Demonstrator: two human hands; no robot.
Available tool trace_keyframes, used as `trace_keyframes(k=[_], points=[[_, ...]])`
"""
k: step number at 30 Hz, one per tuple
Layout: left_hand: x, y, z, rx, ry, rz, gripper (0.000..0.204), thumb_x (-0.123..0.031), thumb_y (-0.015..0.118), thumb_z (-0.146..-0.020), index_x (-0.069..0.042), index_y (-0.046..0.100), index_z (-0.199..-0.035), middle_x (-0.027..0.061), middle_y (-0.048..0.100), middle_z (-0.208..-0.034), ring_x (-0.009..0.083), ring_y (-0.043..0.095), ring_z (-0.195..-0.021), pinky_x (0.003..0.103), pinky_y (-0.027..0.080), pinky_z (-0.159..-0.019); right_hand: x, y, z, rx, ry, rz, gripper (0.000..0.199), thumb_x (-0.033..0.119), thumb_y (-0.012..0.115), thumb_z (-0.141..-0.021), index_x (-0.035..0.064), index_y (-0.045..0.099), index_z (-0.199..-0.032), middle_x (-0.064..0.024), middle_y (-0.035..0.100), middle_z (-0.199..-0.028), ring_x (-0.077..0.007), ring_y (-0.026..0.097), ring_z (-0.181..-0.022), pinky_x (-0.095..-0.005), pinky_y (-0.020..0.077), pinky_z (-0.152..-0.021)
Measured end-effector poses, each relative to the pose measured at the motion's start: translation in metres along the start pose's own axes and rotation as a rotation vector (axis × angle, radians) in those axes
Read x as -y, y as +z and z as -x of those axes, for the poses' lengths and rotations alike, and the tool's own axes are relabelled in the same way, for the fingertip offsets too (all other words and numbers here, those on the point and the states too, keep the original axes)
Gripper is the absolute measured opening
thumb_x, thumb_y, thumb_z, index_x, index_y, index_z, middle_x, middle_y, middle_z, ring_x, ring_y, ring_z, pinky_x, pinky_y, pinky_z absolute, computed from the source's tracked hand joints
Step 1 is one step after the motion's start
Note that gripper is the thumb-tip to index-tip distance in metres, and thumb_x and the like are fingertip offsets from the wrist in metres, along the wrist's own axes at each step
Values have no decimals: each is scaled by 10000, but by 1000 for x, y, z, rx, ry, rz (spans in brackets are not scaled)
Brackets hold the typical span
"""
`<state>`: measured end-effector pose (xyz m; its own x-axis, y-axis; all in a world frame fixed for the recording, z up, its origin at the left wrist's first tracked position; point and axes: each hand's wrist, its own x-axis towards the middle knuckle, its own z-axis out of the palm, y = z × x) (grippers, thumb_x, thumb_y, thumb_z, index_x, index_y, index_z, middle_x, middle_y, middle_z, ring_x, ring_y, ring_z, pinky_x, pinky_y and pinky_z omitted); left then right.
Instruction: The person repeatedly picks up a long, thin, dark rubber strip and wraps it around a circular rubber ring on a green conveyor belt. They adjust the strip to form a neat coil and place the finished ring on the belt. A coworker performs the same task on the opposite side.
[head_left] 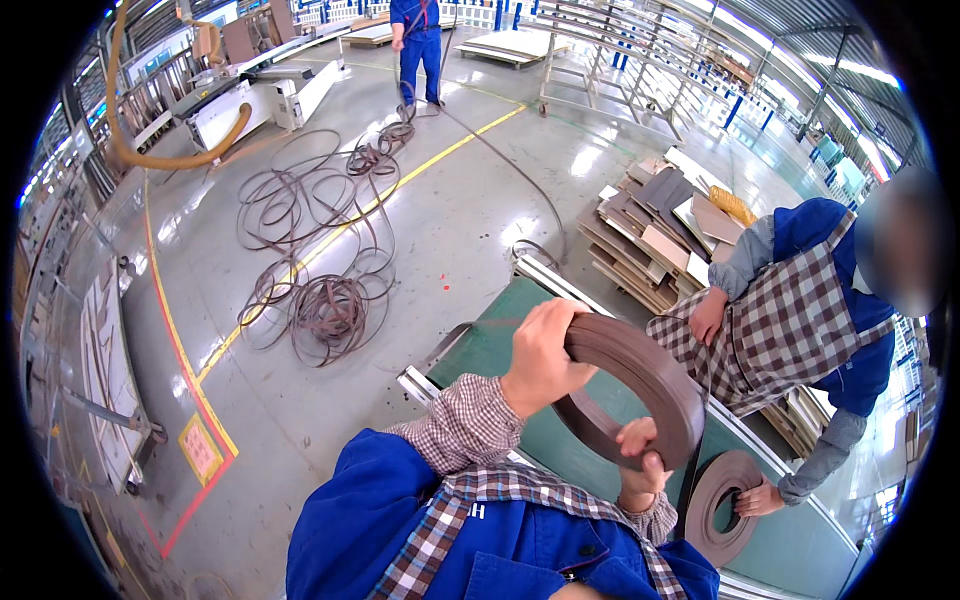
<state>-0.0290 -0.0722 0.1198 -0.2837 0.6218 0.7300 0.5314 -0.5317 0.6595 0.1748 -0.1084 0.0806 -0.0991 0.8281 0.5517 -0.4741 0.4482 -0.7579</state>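
My left hand (548, 358) grips the upper left side of a thick coil of brown edge banding (678, 395), held tilted above a green conveyor belt (540, 445). Lower on the same coil, my right hand (643, 455) has its fingers and thumb closed around the rim. A loose strip end shows to the left of my left hand. Beside my right hand, a second, flatter brown coil (700, 515) rests on the belt. A co-worker's hand (760, 500) touches that second coil.
The co-worker in a checked apron (770, 330) stands across the belt. Loose brown banding (330, 315) lies tangled on the floor at left. Farther off, a person in blue (420, 60) handles a strip. Stacked boards (650, 235) and a metal rack (610, 75) stand at right.
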Motion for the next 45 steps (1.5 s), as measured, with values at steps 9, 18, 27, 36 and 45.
trace_keyframes(k=[9,18,27,36,45], points=[[-1,14,-10,543,1000,-534,94,-191,598,-742,-132,544,-790,1,493,-697,156,554,-662,289,442,-583,13,-8,-16,375,514,671,353,144,783,-750,-8,618,-1023,-88,673,-950,-98,606,-869,-261,495,-779],[6,20,-10,589,749,-179,332,-57,694,-596,-93,598,-911,66,581,-837,255,599,-774,368,482,-697,-5,-4,1,94,366,573,361,91,789,-762,-13,643,-1076,-54,679,-894,-92,588,-796,-258,494,-726],[30,-3,26,138,-214,226,470,-70,775,-677,22,580,-1095,123,663,-962,192,662,-846,301,523,-758,13,-6,2,-81,205,-98,203,69,718,-773,-32,630,-925,-91,658,-826,-154,618,-751,-278,495,-706],[17,6,-7,464,321,-312,496,-154,794,-631,-62,545,-1049,107,609,-857,310,638,-762,388,515,-663,-3,-45,-6,50,482,22,498,301,716,-766,-20,588,-1124,-110,632,-1028,-211,611,-946,-361,464,-896],[83,51,49,808,274,-194,469,-166,765,-637,-80,552,-1046,109,603,-928,322,622,-874,412,514,-734,-45,-42,15,-145,700,439,290,196,774,-814,-23,621,-927,-28,611,-678,-90,568,-550,-241,483,-505]])
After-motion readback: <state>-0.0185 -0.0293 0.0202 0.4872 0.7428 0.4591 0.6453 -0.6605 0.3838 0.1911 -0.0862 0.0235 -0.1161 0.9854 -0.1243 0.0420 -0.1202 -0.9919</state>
